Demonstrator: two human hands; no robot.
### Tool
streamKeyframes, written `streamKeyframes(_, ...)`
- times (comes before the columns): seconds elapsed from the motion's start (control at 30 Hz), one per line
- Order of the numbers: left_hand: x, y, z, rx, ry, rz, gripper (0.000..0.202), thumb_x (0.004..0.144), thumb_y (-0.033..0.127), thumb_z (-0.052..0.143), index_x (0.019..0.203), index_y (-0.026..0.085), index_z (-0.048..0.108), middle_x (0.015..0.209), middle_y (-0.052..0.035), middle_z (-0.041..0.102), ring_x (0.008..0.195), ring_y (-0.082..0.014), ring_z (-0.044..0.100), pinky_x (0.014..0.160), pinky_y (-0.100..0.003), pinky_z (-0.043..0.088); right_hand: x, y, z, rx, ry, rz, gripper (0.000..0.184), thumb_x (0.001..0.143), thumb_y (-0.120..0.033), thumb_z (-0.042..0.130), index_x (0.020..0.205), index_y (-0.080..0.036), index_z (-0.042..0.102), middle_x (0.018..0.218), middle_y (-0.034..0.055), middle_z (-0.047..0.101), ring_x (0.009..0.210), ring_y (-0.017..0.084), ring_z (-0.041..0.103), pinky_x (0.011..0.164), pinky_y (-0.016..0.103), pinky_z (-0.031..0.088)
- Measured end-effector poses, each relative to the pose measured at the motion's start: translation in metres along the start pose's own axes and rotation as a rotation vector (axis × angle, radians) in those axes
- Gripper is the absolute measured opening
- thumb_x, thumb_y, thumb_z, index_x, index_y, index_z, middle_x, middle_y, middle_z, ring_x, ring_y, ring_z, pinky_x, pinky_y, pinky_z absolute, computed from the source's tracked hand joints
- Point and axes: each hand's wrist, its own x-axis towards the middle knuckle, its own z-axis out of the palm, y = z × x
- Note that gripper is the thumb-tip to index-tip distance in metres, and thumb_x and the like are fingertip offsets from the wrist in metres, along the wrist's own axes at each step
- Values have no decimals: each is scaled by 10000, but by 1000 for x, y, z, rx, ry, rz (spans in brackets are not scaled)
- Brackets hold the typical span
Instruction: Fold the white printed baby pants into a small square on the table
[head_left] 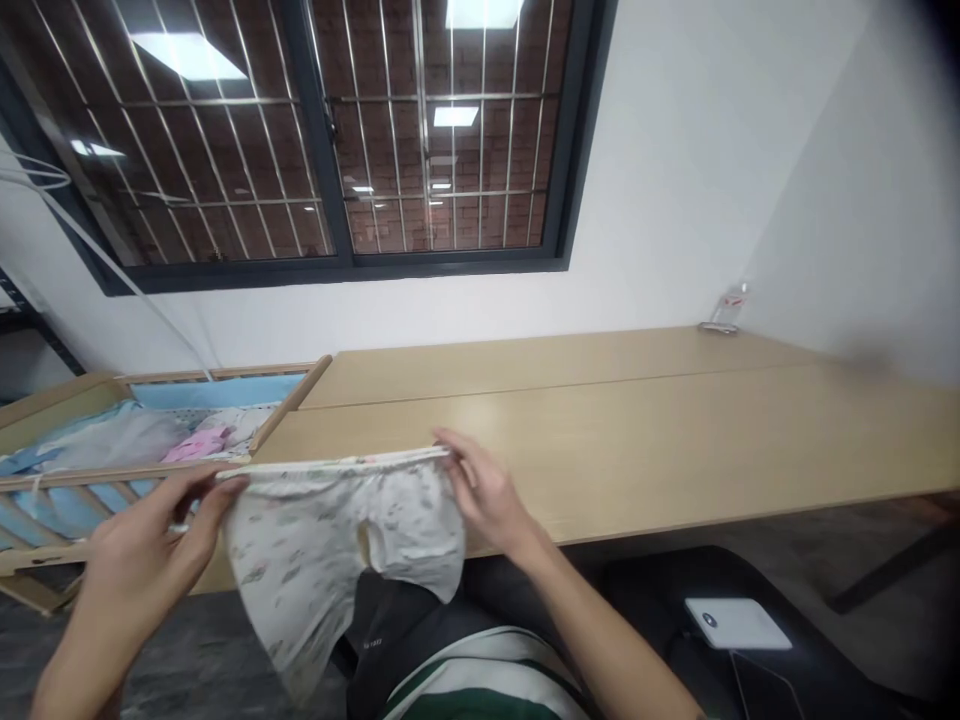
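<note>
A small pair of white baby pants (pixel 300 540) with a faint print hangs between my hands, its elastic waistband stretched out level. My left hand (pixel 161 550) pinches the left end of the waistband, thumb against fingers. At the other end, my right hand (pixel 487 495) grips the waistband near its corner. Both legs of the pants dangle over my lap, just in front of the table edge, and the left leg hangs lower.
A long wooden table (pixel 675 430) runs along the wall, with a clear plastic bottle (pixel 729 305) at its far right. To the left stands a wooden crib (pixel 292 405) holding bedding and pink cloth (pixel 199 443). A white device (pixel 737 623) lies on a black seat (pixel 660 580) at right.
</note>
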Motion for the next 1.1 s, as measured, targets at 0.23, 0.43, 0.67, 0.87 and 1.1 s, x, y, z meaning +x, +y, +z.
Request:
streamKeyframes(0.23,78,73,83,-322,-241,188,352,953,525,444,988,256,667,970,-31,713,859,-210,643,763,-306,499,47,58,-69,-138,7,322,216,973,-343,567,1104,-190,643,1003,66,701,845,171,657,781,297,534)
streamKeyframes(0.43,94,88,186,-306,-519,27,317,944,438,482,1083,223,668,1051,-53,738,957,-220,672,807,-304,497,47,162,-73,-284,-259,515,152,897,-254,568,957,-161,672,925,48,682,752,144,603,714,256,482)
streamKeyframes(0.67,77,99,261,-148,-665,23,249,941,289,508,1116,189,656,1062,-100,736,991,-240,676,813,-314,494,14,239,-42,-391,-395,715,110,829,-131,623,923,-129,680,878,57,691,727,142,612,666,227,460)
streamKeyframes(0.87,47,109,265,-67,-650,181,370,998,262,386,1304,136,551,1386,-183,576,1323,-283,507,1082,-380,390,-7,230,-38,-485,-446,592,330,906,-123,548,1223,-125,636,1277,155,612,1071,213,625,932,288,450)
streamKeyframes(1.1,15,110,275,-2,-770,295,566,1016,430,294,1449,96,441,1562,-204,425,1483,-335,337,1170,-451,305,-19,216,-39,-618,-743,465,288,920,-138,532,1141,-192,708,1226,114,686,1136,250,637,975,299,441)
